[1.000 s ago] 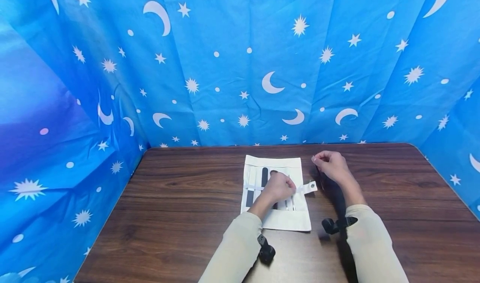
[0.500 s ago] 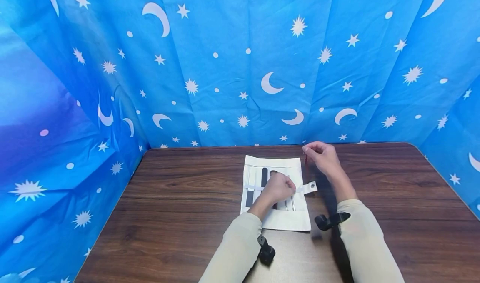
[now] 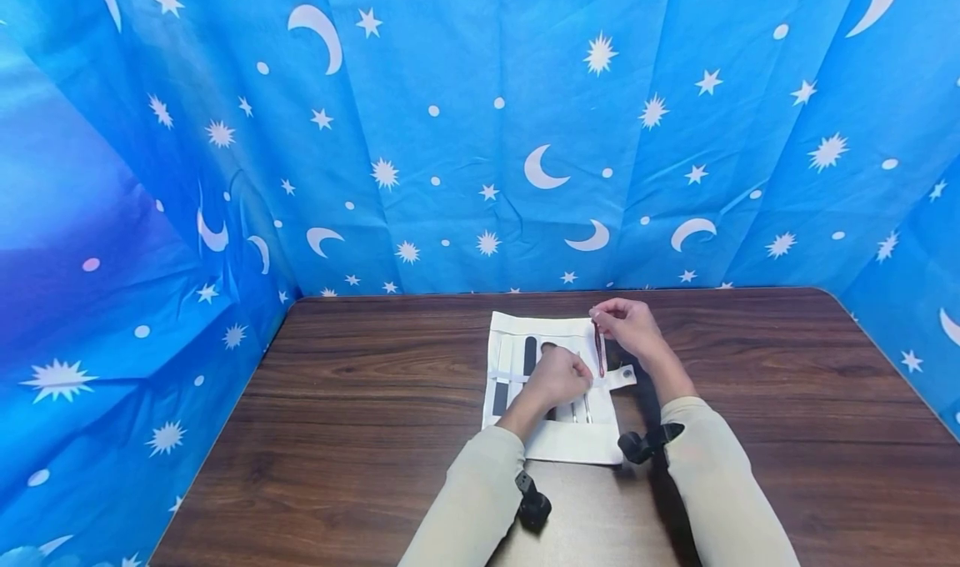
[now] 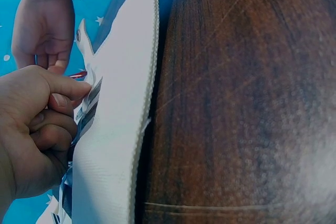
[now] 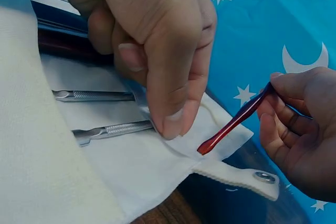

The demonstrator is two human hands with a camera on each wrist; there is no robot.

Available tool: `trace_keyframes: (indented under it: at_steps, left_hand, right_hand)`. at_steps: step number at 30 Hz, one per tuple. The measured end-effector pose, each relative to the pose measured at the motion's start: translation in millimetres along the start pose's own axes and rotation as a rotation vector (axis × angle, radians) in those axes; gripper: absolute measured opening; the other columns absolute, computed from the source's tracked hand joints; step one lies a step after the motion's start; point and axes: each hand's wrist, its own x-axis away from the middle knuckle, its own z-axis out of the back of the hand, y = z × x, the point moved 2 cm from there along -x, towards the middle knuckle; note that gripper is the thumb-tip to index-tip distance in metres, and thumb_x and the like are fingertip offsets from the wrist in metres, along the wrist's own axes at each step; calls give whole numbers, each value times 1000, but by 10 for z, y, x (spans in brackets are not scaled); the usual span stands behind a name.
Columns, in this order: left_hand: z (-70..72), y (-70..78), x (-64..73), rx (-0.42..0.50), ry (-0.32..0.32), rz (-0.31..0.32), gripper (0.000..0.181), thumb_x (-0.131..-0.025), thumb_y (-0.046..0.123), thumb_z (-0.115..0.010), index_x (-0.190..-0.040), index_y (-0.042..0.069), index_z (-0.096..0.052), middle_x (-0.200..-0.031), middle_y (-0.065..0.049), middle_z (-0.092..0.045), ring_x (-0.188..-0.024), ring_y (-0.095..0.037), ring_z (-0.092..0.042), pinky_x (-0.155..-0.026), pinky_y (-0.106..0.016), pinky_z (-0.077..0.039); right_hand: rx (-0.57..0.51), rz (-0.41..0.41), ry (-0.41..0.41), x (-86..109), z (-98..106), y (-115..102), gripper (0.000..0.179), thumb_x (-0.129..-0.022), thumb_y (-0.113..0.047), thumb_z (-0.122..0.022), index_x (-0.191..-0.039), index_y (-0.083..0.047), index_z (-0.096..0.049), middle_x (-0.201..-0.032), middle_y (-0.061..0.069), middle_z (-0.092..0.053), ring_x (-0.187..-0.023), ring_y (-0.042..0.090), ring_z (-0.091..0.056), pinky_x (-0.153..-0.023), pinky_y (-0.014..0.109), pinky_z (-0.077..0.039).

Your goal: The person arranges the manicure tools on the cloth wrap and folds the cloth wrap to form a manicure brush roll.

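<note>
An unfolded white tool pouch [image 3: 573, 444] lies on the table. My left hand [image 3: 557, 375] is over its middle, thumb and forefinger pinching the white elastic band [image 3: 517, 376] near the right side. At the pouch's upper right corner, my right hand [image 3: 630, 329] pinches red tweezers [image 5: 231, 124] by one end. They point down, the lower end right at the band beside my left fingertips in the right wrist view. Two silver cuticle pushers [image 5: 102, 96] sit under the band to the left of the tweezers. My left hand hides part of the tools.
A black nail file [image 3: 530, 352] and other slim tools occupy the pouch's left side. From its right edge sticks out a tab with a metal snap [image 3: 627, 374]. Behind the wooden table [image 3: 360, 400] hangs a blue cloth [image 3: 465, 133] with moons and stars.
My right hand has moved left with the red tweezers, from beside the pouch to over its right edge, and lowered them to the band. The left hand has stayed in place.
</note>
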Motion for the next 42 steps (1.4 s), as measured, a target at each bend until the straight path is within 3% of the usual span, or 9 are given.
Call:
trace_keyframes:
  at_steps: [9,18,26,31,42]
  left_hand:
    - [-3,1,8,17,-9,19,10,-87,-1,-73,-84,4,-81,-71,5,-68,-65,-6,-53,-59,-18,-41]
    - [-19,-16,-6,16,0,-2,11,-88,-2,-71,-83,3,-81,-66,6,-65,-59,-6,-49,-55,-18,-37]
    - [1,-6,1,18,-7,-16,12,-87,-2,-71,-82,3,-81,-68,5,-66,-61,-6,-50,-57,-18,-39]
    - [3,1,-1,0,-6,-18,12,-87,-2,-71,-84,3,-82,-71,5,-70,-65,-5,-52,-60,-17,-41]
    - [21,19,8,8,-5,4,11,-88,0,-72,-85,4,-82,-77,3,-73,-66,-6,-53,-62,-18,-41]
  right_hand:
    - [4,-67,-24,7,-37,58,23,-106,-7,-60,-115,13,-64,-94,8,-67,-77,8,-61,-72,19,-55]
    - [24,-105,-36,27,-53,85,24,-106,-8,-59,-117,13,-65,-96,10,-67,-78,11,-61,-72,20,-55]
    - [35,-153,-79,72,-42,141,24,-104,-5,-61,-113,16,-65,-81,4,-65,-71,9,-60,-66,20,-55]
    - [114,-166,-114,157,-26,142,18,-101,-4,-64,-104,13,-70,-78,2,-64,-71,12,-59,-66,25,-50]
    - [305,-201,-99,303,-17,103,20,-100,-13,-67,-96,5,-73,-90,13,-66,-80,25,-53,-68,33,-40]
